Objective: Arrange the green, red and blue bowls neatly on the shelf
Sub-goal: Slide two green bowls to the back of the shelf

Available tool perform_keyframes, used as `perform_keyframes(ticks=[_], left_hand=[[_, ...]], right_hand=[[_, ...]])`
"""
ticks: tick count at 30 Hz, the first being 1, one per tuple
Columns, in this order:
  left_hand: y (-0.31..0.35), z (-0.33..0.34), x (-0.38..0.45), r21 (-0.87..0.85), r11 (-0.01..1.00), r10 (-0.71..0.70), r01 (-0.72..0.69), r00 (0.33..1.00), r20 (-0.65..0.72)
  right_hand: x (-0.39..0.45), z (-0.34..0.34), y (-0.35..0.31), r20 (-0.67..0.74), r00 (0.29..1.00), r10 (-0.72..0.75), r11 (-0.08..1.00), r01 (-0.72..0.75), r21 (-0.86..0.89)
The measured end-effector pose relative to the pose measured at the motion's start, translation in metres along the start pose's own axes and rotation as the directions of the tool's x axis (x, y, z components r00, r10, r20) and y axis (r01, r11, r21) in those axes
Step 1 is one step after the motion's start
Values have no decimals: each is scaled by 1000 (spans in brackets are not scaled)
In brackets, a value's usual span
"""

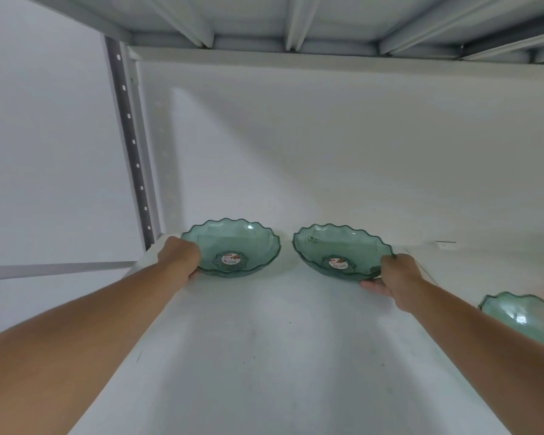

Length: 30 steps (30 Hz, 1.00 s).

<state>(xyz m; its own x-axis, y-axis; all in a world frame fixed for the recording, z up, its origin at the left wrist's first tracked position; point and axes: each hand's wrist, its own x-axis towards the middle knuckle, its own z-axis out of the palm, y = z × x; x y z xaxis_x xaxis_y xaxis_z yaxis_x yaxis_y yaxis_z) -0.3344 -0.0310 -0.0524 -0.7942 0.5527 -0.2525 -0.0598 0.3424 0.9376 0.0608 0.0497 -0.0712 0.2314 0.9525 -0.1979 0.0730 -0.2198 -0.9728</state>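
Observation:
Two clear green bowls with scalloped rims sit side by side at the back of the white shelf (pixel 264 340), each with a round sticker in its middle. My left hand (pixel 179 257) grips the left rim of the left green bowl (pixel 233 243). My right hand (pixel 393 277) grips the right front rim of the right green bowl (pixel 339 246), thumb on the rim and fingers underneath. A third green bowl (pixel 525 315) lies at the right edge of the view, partly cut off. No red or blue bowl is in view.
The shelf's white back panel (pixel 327 152) rises just behind the bowls. A perforated metal upright (pixel 129 142) stands at the left rear corner. The underside of the upper shelf (pixel 296 23) hangs overhead.

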Motion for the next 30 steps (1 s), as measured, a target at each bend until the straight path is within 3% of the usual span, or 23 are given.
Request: perform_keyframes(ticks=[6, 8, 10, 12, 15, 18, 21, 30], left_hand=[[-6, -1, 7, 127, 991, 38, -49, 995, 93], [-2, -1, 3, 201, 978, 48, -58, 998, 52], [4, -3, 2, 409, 898, 182, -160, 983, -15], [13, -7, -3, 488, 796, 389, -358, 920, 41], [32, -7, -13, 428, 677, 568, -599, 795, 214], [47, 0, -29, 359, 609, 611, -707, 707, 357], [50, 6, -43, 337, 571, 616, -749, 662, 427], [33, 30, -83, 244, 627, 567, -740, 648, 509]], right_hand=[[6, -2, 0, -52, 999, 7, 999, -9, -45], [3, -3, -7, -113, 993, -23, 981, 1, -195], [0, -4, -16, -140, 979, -150, 899, 76, -432], [-5, -4, -29, -58, 951, -303, 780, 212, -589], [-16, -3, -49, 176, 903, -393, 564, 388, -729], [-34, 3, -65, 326, 859, -394, 386, 476, -790], [-51, 8, -73, 364, 831, -420, 351, 519, -779], [-86, 10, -52, 381, 829, -409, 310, 519, -796]])
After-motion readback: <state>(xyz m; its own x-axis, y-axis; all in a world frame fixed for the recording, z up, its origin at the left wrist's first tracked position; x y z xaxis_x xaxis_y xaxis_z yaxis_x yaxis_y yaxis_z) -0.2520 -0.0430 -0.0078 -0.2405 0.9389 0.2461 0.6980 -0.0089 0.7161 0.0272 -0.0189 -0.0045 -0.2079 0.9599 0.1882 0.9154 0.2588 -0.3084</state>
